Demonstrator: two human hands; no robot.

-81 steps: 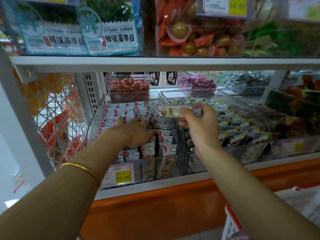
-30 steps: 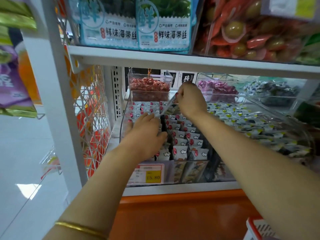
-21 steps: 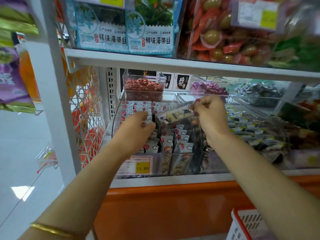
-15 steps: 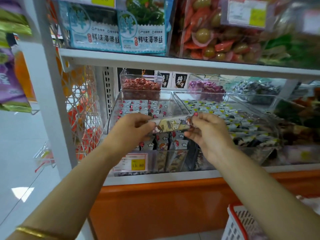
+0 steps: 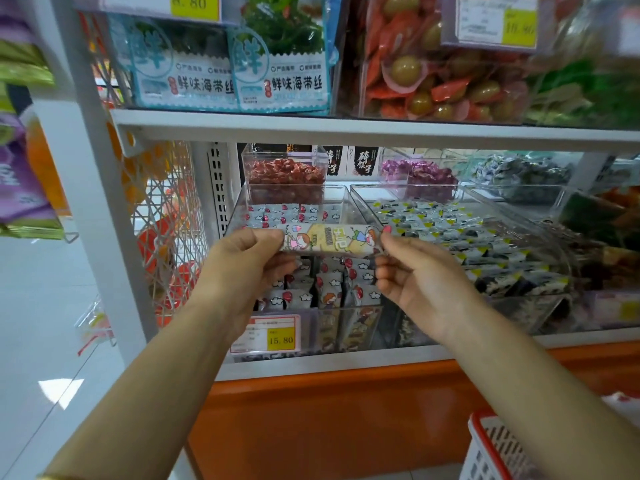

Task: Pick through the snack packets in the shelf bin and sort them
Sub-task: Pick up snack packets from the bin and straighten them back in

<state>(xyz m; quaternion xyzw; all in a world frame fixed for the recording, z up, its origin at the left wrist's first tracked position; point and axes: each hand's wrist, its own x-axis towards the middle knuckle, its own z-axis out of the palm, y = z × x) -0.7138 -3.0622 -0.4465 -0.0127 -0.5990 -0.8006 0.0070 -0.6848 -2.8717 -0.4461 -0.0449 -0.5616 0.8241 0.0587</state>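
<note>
We read "15.80" on the yellow price tag (image 5: 280,340) at the front of the clear bin (image 5: 239,202), centre frame. Upper left, a tag (image 5: 194,5) shows "8.80" above blue packs (image 5: 277,64) printed "鲜味海带丝". Upper right, a third tag (image 5: 519,27) appears to read "10.80", blurred.

We see one packet (image 5: 329,239) held level just above the bin, printed with cartoon figures; its lettering is not legible. The left hand (image 5: 247,261) pinches its left end, fingers curled closed. The right hand (image 5: 415,271) pinches its right end between thumb and forefinger, other fingers loosely open. More packets (image 5: 329,285) stand in rows in the bin below.
</note>
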